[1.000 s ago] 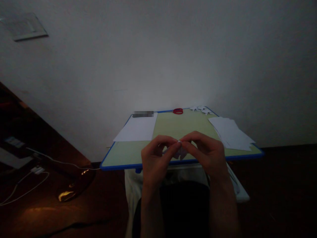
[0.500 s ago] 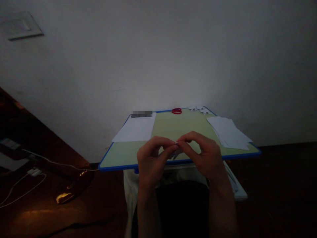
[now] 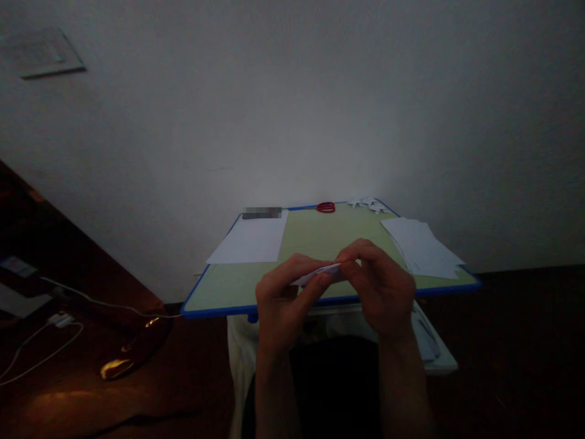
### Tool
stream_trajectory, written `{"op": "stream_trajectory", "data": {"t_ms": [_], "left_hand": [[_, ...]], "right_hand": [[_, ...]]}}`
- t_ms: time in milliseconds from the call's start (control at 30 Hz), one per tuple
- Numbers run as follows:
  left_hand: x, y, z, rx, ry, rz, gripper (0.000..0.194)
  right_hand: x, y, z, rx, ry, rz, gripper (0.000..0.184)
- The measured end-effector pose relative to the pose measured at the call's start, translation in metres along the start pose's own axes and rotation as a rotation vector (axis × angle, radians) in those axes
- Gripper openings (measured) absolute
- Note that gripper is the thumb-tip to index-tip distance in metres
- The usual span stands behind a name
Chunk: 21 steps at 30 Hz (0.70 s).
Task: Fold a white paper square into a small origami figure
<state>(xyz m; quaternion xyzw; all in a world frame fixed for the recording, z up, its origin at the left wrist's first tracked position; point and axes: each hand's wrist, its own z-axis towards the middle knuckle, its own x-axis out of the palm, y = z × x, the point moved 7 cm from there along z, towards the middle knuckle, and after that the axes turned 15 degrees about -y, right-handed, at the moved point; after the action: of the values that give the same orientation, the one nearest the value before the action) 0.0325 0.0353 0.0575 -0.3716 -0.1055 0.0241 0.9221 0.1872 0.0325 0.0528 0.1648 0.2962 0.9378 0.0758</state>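
Between my two hands, over the near edge of the table [image 3: 315, 241], is a small folded piece of white paper [image 3: 336, 272]. My left hand [image 3: 286, 299] pinches its left side between thumb and fingers. The fingertips of my right hand [image 3: 384, 286] close on its right end. Parts of the folds are hidden by my fingers. Several small folded paper pieces [image 3: 368, 203] lie at the table's far right corner. Scissors with red handles [image 3: 326, 207] rest at the far edge.
White sheets lie at the left [image 3: 251, 241], with a dark blurred object [image 3: 262, 213] at their far end. A stack of white paper [image 3: 423, 247] sits at the right. Behind the table rises a plain wall [image 3: 292, 110]. A white cable [image 3: 109, 303] runs at the left.
My right hand has shifted slightly right and its fingers have curled in more. The folded paper has turned, so more of it shows between my hands.
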Motion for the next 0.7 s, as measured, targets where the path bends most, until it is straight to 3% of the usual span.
{"op": "stream_trajectory", "data": {"t_ms": [400,600,700], "left_hand": [[-0.004,-0.004,-0.001,0.107,-0.088,0.043,0.012],[-0.007,0.004,-0.002,0.036,-0.124,0.032,0.004],[-0.006,0.013,-0.002,-0.033,-0.132,0.034,0.012]], "right_hand": [[0.003,0.0,0.001,-0.015,-0.028,-0.024,0.01],[0.008,-0.003,-0.001,-0.008,-0.015,-0.053,0.009],[0.006,-0.008,-0.002,0.006,-0.054,-0.095,0.007]]}}
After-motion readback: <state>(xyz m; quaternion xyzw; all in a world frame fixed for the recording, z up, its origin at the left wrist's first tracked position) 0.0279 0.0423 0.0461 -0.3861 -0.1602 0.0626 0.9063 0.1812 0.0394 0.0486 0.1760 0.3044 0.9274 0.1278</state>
